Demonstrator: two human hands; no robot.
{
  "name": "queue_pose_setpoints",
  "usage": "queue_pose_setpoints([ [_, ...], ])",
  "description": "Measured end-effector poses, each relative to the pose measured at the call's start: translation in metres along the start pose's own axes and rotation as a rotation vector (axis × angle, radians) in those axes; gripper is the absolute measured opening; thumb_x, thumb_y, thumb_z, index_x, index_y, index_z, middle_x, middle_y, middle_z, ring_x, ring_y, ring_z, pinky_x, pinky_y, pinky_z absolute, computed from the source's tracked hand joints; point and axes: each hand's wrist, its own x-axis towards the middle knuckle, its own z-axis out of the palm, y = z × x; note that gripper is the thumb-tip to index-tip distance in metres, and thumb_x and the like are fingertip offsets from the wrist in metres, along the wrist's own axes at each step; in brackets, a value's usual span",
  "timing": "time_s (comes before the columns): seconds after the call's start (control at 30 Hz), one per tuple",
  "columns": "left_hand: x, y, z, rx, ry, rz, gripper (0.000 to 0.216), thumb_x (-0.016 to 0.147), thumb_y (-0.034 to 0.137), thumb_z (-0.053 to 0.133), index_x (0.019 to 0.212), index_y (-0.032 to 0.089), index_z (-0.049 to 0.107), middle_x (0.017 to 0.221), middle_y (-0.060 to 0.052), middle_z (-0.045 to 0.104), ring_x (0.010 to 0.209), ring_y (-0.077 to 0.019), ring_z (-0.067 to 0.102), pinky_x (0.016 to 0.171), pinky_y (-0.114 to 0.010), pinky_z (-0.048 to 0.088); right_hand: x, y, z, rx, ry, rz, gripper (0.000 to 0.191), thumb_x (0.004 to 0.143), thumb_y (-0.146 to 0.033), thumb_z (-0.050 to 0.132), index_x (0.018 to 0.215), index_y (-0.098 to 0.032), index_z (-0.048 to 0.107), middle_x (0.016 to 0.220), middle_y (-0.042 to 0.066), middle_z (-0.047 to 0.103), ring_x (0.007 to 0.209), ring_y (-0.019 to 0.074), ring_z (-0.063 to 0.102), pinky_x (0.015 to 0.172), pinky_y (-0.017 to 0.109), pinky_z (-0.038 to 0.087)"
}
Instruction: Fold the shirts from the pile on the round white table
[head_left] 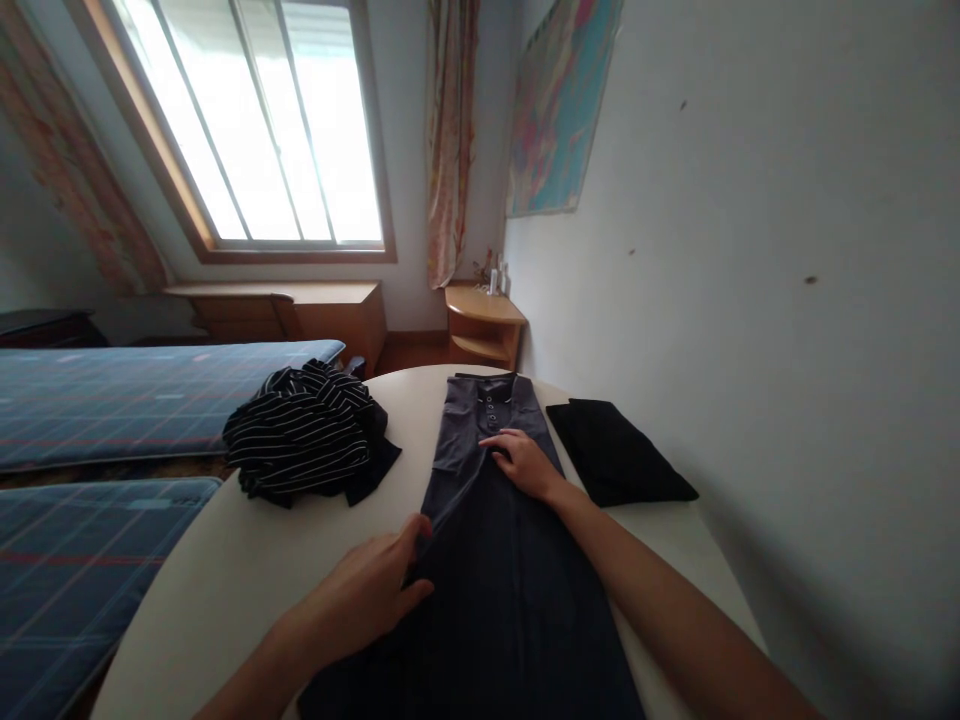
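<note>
Dark grey-blue trousers (pixel 502 580) lie spread lengthwise over the round white table (pixel 247 590), with the buttoned waist at the far end. My right hand (pixel 521 462) rests palm-down on the fabric just below the buttons, its fingers stretched out. At the left edge of the trousers is my left hand (pixel 382 575), touching the cloth. Its fingers are bent at the edge and its thumb stands apart from them. Between the two hands a crease crosses the cloth. The lower end of the trousers runs out of the picture.
A crumpled black-and-white striped garment (pixel 307 430) sits on the table's left. Black folded cloth (pixel 622 450) lies at the right, near the wall (pixel 750 350). Plaid mattresses (pixel 150 400) are left of the table. Beyond stand a desk (pixel 337 295) and a corner shelf (pixel 484 305).
</note>
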Motion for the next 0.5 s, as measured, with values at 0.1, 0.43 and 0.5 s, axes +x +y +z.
queue_pose_setpoints([
  [0.1,-0.009,0.006,-0.003,-0.129,-0.022,0.061,0.044,0.084,0.029,0.059,0.126,0.029,0.045,0.101,0.0,0.067,0.089,-0.0188,0.063,0.08,-0.028,0.044,0.009,-0.009,0.0,-0.065,0.013,0.058,0.037,0.088,-0.015,0.059,0.121,-0.028,0.07,0.112,0.004,0.072,0.119,0.0219,0.055,0.105,0.036,0.039],
  [0.43,-0.011,0.034,0.006,-0.627,-0.407,0.075,0.031,0.092,0.038,0.05,0.119,0.024,0.054,0.094,0.0,0.061,0.057,-0.0097,0.054,0.046,-0.019,0.043,0.015,-0.019,-0.01,-0.143,0.078,0.094,0.031,0.092,-0.015,0.054,0.114,-0.027,0.073,0.109,0.004,0.072,0.11,0.0217,0.057,0.1,0.034,0.039],
  [0.5,-0.006,0.032,0.009,-0.579,-0.371,0.127,0.027,0.093,0.034,0.048,0.117,0.024,0.057,0.093,-0.001,0.064,0.062,-0.0113,0.058,0.052,-0.021,0.048,0.011,-0.017,-0.007,-0.139,0.079,0.079,0.033,0.092,-0.013,0.052,0.115,-0.026,0.072,0.111,0.004,0.071,0.11,0.0214,0.057,0.099,0.034,0.04],
])
